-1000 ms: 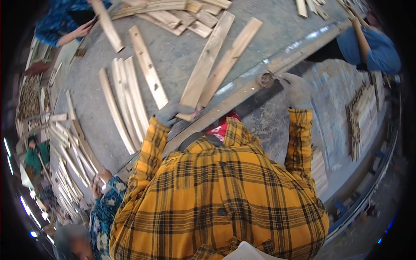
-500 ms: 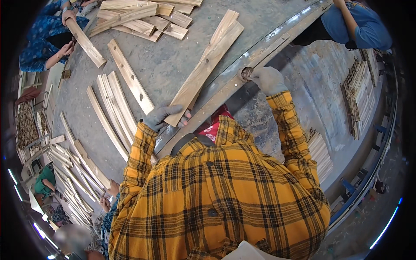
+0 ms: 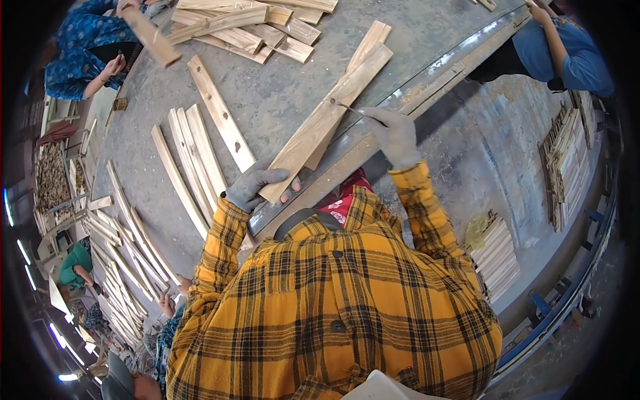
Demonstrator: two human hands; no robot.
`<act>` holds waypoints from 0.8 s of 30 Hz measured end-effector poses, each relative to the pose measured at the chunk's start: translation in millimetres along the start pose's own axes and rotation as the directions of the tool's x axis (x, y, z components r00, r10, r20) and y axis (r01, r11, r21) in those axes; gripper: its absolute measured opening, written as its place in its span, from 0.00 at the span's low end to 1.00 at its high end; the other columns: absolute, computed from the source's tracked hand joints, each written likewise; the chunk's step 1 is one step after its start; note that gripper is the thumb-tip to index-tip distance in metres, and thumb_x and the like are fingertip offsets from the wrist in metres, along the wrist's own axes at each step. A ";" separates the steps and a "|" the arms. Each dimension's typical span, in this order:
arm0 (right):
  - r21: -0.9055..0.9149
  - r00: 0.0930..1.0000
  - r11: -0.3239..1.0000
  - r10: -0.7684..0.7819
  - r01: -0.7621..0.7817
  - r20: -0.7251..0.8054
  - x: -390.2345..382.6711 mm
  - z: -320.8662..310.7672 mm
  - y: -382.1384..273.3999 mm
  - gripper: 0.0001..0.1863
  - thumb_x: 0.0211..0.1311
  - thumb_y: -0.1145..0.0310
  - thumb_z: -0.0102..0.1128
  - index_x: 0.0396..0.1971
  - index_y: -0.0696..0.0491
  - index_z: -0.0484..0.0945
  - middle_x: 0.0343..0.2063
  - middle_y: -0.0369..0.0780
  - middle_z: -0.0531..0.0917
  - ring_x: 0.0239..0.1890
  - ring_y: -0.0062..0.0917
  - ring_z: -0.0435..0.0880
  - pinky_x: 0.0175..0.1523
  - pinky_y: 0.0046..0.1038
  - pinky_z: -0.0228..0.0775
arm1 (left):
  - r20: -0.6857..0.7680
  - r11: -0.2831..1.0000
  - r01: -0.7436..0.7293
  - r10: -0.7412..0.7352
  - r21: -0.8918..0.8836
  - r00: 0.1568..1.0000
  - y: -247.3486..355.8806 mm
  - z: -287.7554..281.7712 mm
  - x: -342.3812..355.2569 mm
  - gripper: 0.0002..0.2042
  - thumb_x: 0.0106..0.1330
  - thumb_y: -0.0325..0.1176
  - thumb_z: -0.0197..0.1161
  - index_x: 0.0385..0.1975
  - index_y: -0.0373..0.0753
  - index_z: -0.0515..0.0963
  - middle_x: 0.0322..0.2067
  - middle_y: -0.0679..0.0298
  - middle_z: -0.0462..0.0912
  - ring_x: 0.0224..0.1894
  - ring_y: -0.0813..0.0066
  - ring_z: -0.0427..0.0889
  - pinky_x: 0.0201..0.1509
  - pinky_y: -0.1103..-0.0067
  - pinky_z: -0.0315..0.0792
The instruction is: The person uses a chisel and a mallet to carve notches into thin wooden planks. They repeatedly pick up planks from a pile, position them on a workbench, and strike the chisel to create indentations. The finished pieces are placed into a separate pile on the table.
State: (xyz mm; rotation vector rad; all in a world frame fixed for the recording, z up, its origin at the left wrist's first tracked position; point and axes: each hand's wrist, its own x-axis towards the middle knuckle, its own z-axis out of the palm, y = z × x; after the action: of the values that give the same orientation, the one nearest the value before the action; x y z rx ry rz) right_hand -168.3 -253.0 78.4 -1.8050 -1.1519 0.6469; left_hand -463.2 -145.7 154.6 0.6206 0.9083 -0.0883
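My gloved left hand (image 3: 255,185) grips the lower end of a long pale board (image 3: 303,140), fingertips showing beside it. A second board (image 3: 367,41) lies crossed beneath it. My gloved right hand (image 3: 392,137) pinches a thin tool (image 3: 353,110), whose tip is at the board beside a dark knot (image 3: 333,101). Both are over the grey worktable (image 3: 137,107), along a metal-and-wood front edge (image 3: 360,158). A knot-marked board (image 3: 223,117) and several narrow strips (image 3: 177,170) lie left of my left hand.
A co-worker in patterned blue (image 3: 77,43) holds a board at upper left; another in blue (image 3: 560,57) stands upper right. A co-worker's hands (image 3: 173,300) are at lower left. Board piles sit at top (image 3: 240,27), left (image 3: 127,280) and right (image 3: 563,160).
My right hand has moved from a round container on the edge rail to the held board, thin tool in its fingers. My left hand still grips the board. The upper-left co-worker's board has risen.
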 end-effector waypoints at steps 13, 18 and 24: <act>-0.414 0.972 0.886 -0.234 0.207 -0.015 -11.7 19.8 -6.6 0.14 0.61 0.67 0.57 0.47 0.39 0.78 0.29 0.36 0.78 0.31 0.37 0.81 0.32 0.37 0.73 | 0.036 0.997 -0.017 0.020 -0.074 0.999 0.0 10.5 5.2 0.24 0.65 0.33 0.59 0.55 0.22 0.64 0.33 0.52 0.81 0.22 0.74 0.80 0.18 0.83 0.75; -0.394 0.983 0.914 -0.150 0.098 -0.105 -0.9 23.8 -1.8 0.14 0.58 0.68 0.60 0.46 0.41 0.80 0.29 0.37 0.78 0.31 0.35 0.81 0.33 0.35 0.73 | 0.045 0.998 -0.014 0.016 -0.056 0.999 4.4 13.4 8.4 0.24 0.65 0.33 0.59 0.55 0.22 0.64 0.34 0.52 0.81 0.22 0.74 0.80 0.18 0.83 0.75; -0.330 0.990 0.938 -0.131 0.108 -0.047 -9.4 25.0 -7.8 0.12 0.59 0.67 0.62 0.44 0.42 0.82 0.30 0.38 0.80 0.31 0.35 0.81 0.34 0.34 0.72 | 0.061 0.997 -0.030 0.034 -0.066 0.998 1.2 10.4 8.2 0.25 0.65 0.33 0.59 0.57 0.23 0.63 0.34 0.51 0.82 0.22 0.73 0.80 0.21 0.83 0.76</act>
State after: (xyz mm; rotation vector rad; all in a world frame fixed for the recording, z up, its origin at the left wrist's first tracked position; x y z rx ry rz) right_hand -195.5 -250.1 72.9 -1.9956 -1.3729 0.3319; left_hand -450.3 -148.8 153.6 0.5684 0.8373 -0.0489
